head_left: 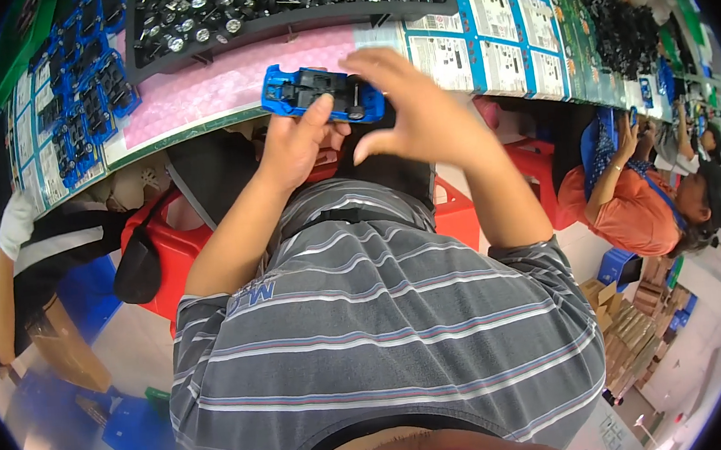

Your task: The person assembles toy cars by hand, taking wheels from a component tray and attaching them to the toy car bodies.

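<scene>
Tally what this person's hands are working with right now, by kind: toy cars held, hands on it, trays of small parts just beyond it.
Blue toy car: 1
Hands on it, left hand and right hand: 2
Black parts tray: 1
Total: 4

Both hands raised over the near edge of the workbench [196, 111]. Left hand [298, 149] grips a blue toy car [321, 94] from below, thumb up against its side; car is upside down, black underside showing. Right hand [414, 104] curls over the car's right end, fingertips touching it. Pink mat [211, 84] lies on the bench just beyond the car. Black tray [273, 5] of small wheels and axles sits at the far edge, behind the mat. More blue car bodies [87, 86] cluster at the left end. Printed sheets [503, 37] run along the right end. Red stool [170, 250] under the bench. Person in an orange shirt [633, 201] sits to the right.
</scene>
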Demonstrator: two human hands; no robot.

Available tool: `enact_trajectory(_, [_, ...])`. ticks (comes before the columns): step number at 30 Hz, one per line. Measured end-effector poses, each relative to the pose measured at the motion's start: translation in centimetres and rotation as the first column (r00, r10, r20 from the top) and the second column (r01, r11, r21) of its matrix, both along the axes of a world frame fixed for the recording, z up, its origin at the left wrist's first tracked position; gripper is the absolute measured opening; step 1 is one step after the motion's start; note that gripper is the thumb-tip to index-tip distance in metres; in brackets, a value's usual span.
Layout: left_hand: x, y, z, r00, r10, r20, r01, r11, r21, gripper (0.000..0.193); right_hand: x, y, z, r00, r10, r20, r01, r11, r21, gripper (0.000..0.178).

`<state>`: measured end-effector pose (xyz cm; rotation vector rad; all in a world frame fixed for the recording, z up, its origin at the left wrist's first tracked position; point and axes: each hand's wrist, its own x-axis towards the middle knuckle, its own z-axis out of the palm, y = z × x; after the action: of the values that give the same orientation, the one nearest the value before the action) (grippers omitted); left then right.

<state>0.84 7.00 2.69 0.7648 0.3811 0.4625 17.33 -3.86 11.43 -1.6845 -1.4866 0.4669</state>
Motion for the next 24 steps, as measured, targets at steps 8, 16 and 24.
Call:
enact_trajectory(8, [-3.9,1.6,-0.9,1.0,0.013,-0.004,-0.013,0.998,0.055,0.041,14.1,7.5,-2.7,0.77,-0.246,0.588,0.315,0.949,-0.016,0.035])
enact_trajectory(16, [-5.2,1.7,-0.9,0.989,0.14,-0.046,-0.139,0.99,0.025,0.02,12.2,7.9,-0.6,0.922,-0.361,0.139,0.333,0.924,0.189,0.02])
enact_trajectory(24, [-4.4,1.4,-0.6,0.989,0.1,-0.11,-0.078,0.979,0.189,0.02,-5.6,6.3,0.2,0.995,0.091,-0.034,-0.087,0.99,0.107,0.032])
